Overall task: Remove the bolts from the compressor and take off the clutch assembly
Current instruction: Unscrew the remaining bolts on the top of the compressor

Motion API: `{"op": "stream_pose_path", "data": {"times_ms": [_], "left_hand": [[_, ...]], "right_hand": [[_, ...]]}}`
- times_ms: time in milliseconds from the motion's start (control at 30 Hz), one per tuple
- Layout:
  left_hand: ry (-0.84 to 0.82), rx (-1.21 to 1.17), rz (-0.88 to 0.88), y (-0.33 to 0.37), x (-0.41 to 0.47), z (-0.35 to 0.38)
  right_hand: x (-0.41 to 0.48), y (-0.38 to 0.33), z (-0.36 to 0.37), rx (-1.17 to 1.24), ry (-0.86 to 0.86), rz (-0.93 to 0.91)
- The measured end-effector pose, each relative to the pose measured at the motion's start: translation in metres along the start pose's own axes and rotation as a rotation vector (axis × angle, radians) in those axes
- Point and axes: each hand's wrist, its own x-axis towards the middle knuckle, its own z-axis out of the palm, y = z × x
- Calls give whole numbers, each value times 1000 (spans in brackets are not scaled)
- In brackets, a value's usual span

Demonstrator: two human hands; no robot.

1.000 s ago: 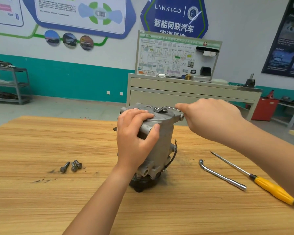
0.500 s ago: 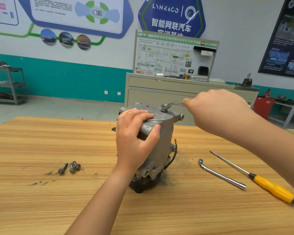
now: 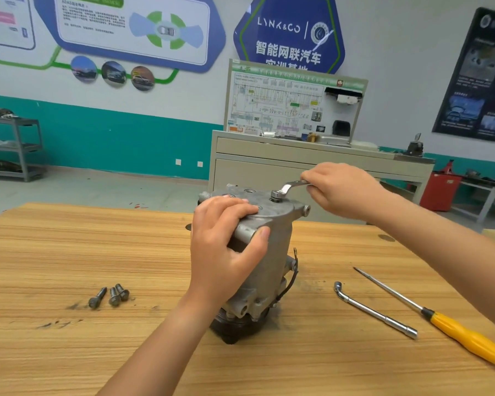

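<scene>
The compressor [image 3: 265,252], stood on end at the centre of the wooden table [image 3: 69,252], is gripped by the left hand [image 3: 226,247], while a wrench [image 3: 287,190] is grasped by the right hand [image 3: 343,190] at one o'clock, its ring apparently seated on a top bolt, and three loose bolts [image 3: 110,295] lie at nine o'clock.

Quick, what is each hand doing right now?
Left hand: closed around the upper body of the compressor, steadying it.
Right hand: closed on the wrench, whose ring end sits on a bolt on top.
</scene>
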Motion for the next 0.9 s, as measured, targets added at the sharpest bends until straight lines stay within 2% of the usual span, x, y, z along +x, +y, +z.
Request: {"op": "stream_pose_path", "data": {"times_ms": [133,233,267,367,433,500,600,667,733,900], "left_hand": [[-5,-3,-15,2,0,-2],[8,-4,-7,3,0,-2],[2,-2,-3,2,0,-2],[-5,-3,7,0,-1,-2],[9,-12,9,2,-1,0],[18,-18,7,2,-2,1],[7,-7,-4,1,-2,1],[9,-6,-17,2,-2,0],[16,-8,-33,3,-3,1],[-2,6,-47,5,-3,-2]], "right_hand": [[61,-13,13,58,-61,-168],[70,-22,20,107,16,-192],[68,-20,20,192,104,-113],[57,-7,-1,623,409,294],[44,-1,-24,759,540,426],[23,-3,-47,607,459,389],[-20,-16,-71,116,105,273],[-41,-26,-79,-70,-52,238],[-50,-35,-83,-130,-129,212],[-45,-44,-78,-152,-186,176]]}}
